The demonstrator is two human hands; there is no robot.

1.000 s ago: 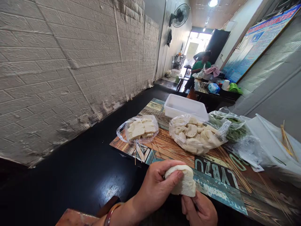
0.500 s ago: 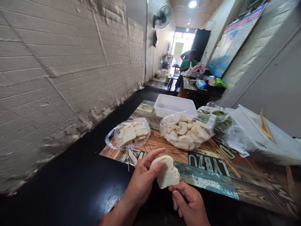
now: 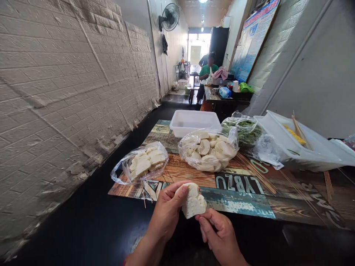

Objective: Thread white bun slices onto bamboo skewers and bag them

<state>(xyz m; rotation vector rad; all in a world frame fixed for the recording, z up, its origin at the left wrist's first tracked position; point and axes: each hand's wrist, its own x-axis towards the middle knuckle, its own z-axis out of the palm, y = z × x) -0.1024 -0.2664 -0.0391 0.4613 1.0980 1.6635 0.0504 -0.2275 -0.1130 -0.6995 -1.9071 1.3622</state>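
By the near edge of the printed tabletop (image 3: 241, 202), the left hand (image 3: 167, 214) grips white bread-like slices (image 3: 194, 204), the right hand (image 3: 220, 234) pinched closed at their lower corner (its hold hidden), open tabletop separating them from two slice-filled plastic bags (image 3: 144, 163) (image 3: 208, 152), then one tub (image 3: 195, 131).

We record the white, rounded, thick-cut food piece (image 3: 193, 202) as matt, its cut face rough and finely pitted. We note thin, glossy, crinkled film on the clear plastic bag of pale slices (image 3: 127, 168) and on the larger clear plastic bag of white chunks (image 3: 233, 137). The white, rectangular, translucent plastic tub (image 3: 181, 132) looks smooth with a low sheen. We find the multicoloured, plank-patterned tabletop (image 3: 179, 173) wood-look, with a faint sheen; we cannot tell whether it is real wood. The thin, tan wooden sticks (image 3: 257, 173) appear dry and matt. We observe a glossy black floor (image 3: 91, 214), a rough, embossed, cream brick-pattern wall (image 3: 69, 81) and a soft, matt pink cloth (image 3: 221, 73).
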